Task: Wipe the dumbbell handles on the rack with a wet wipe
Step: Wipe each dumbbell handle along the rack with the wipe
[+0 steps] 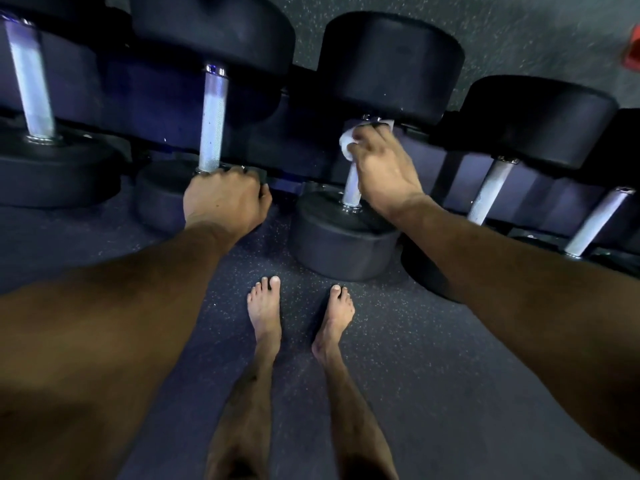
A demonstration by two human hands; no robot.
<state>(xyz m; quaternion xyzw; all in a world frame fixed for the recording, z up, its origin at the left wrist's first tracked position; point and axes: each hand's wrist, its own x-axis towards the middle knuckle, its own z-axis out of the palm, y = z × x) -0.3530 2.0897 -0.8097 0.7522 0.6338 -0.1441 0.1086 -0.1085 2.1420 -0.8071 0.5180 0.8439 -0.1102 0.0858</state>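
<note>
Several black dumbbells with silver knurled handles lie side by side on a low dark rack [166, 109]. My right hand [381, 168] holds a white wet wipe [346, 142] wrapped round the upper part of the middle dumbbell's handle [351, 188], close to its far weight head. My left hand [225, 199] grips the near end of the neighbouring handle [213, 123] to the left, its fingers curled round the bar just above the near weight.
More dumbbells lie at the far left [31, 81] and right [491, 188]. My bare feet [265, 313] stand on speckled rubber floor [433, 358] just before the rack. A red object [633, 50] shows at the upper right edge.
</note>
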